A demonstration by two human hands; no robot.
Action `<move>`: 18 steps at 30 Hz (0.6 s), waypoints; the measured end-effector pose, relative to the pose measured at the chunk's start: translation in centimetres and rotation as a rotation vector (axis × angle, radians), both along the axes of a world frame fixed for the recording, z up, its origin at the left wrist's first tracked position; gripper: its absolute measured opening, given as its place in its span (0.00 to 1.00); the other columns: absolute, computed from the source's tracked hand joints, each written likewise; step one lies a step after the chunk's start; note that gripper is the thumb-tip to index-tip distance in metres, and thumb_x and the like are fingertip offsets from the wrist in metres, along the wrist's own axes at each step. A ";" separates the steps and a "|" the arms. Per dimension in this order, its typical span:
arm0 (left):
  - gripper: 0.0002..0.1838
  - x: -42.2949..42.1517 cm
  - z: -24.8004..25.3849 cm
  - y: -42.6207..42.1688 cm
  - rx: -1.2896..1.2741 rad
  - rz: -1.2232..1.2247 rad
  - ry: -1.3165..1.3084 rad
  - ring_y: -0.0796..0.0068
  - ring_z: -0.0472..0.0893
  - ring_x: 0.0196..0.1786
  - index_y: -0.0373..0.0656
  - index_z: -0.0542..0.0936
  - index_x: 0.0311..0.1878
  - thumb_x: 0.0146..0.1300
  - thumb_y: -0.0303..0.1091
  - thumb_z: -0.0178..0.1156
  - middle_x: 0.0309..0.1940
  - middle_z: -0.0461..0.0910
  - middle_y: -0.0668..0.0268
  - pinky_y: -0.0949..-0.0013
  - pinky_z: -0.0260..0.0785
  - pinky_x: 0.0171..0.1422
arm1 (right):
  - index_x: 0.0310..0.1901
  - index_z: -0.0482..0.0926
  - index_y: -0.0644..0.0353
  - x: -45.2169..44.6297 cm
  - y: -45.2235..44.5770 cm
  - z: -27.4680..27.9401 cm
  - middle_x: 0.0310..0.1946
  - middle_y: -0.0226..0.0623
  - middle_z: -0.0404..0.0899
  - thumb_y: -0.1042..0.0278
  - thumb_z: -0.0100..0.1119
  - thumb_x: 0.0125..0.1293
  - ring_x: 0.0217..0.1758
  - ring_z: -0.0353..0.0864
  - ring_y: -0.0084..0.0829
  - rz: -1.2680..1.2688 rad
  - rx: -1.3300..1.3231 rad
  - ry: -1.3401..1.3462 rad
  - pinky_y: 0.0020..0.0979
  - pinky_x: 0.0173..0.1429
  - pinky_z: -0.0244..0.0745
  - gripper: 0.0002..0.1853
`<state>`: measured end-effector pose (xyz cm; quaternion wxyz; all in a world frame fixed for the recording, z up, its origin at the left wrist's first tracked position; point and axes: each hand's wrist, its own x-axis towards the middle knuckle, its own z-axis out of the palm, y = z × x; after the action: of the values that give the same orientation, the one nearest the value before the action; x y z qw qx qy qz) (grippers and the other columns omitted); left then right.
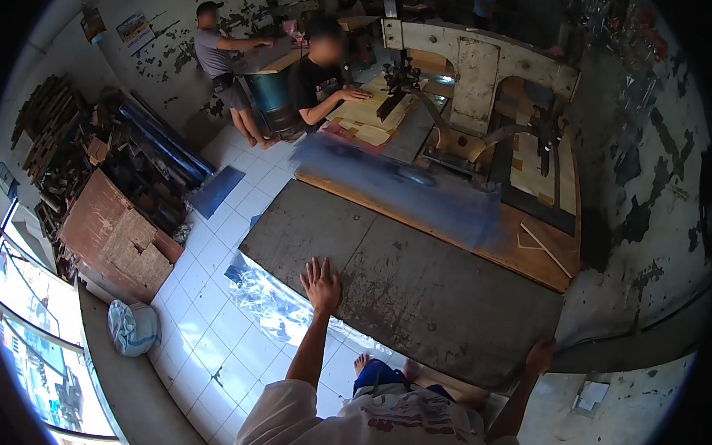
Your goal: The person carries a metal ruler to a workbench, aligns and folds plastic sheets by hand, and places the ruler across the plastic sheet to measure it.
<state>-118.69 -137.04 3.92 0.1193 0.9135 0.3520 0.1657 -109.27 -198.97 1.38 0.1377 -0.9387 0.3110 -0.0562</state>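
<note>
Two hands are at the grey table (389, 268): the left hand (320, 286) lies flat, fingers spread by the near edge, probably steadying the person, while the right hand (540, 355) is at the right end, too dark to tell whether it grips. Along the far edge of the scuffed top is a blurred blue sheet (402, 185), perhaps placed within reach of the machine (476, 77) beyond, where a co-worker's hand (357, 94) rests on yellow material (366, 114). White tiles (209, 275) run left to stacked wood (51, 123); a peeling wall (644, 150) stands right.
</note>
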 end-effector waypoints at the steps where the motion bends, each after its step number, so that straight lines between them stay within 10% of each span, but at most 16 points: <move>1: 0.27 0.0 0.0 0.0 -0.003 0.001 -0.007 0.57 0.49 0.77 0.53 0.66 0.69 0.68 0.47 0.49 0.74 0.53 0.59 0.46 0.33 0.78 | 0.63 0.65 0.58 -0.2 -0.2 -0.3 0.47 0.56 0.79 0.40 0.39 0.70 0.47 0.79 0.57 0.001 0.000 -0.010 0.53 0.50 0.73 0.32; 18: 0.26 0.1 -0.3 -0.1 0.003 0.010 -0.049 0.57 0.52 0.76 0.52 0.68 0.68 0.68 0.45 0.49 0.73 0.57 0.59 0.47 0.34 0.78 | 0.58 0.68 0.62 -0.2 0.0 -0.3 0.42 0.57 0.80 0.37 0.38 0.70 0.44 0.80 0.57 0.030 -0.023 -0.118 0.53 0.46 0.75 0.33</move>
<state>-118.63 -137.09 3.66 0.1258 0.9076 0.3532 0.1892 -109.50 -198.96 1.03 0.1456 -0.9398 0.2877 -0.1129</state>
